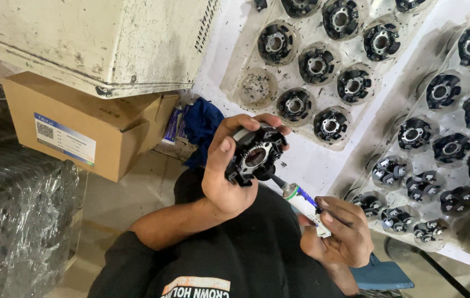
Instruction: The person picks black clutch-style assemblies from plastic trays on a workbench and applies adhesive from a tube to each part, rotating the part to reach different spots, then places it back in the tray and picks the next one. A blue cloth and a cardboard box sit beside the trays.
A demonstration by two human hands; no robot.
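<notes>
At far left lies a plastic-wrapped bundle (pixel 17 221), then one cardboard box (pixel 80 124) under a dirty white cabinet (pixel 91 41). A blue cloth (pixel 202 124) sits behind your left hand (pixel 226 174). Its fingers are clamped around a black ring part (pixel 255 155) with a round metal hole, held up before your chest. Your right hand (pixel 340 234) grips a small tube (pixel 304 205), nozzle touching the part. Two clear trays (pixel 257 88) of similar parts lie to the right.

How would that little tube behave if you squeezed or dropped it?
The tube looks soft-walled, so it probably gives under the right hand. Being round, it might roll. Its thin nozzle, touching the black ring, seems bendable.
</notes>
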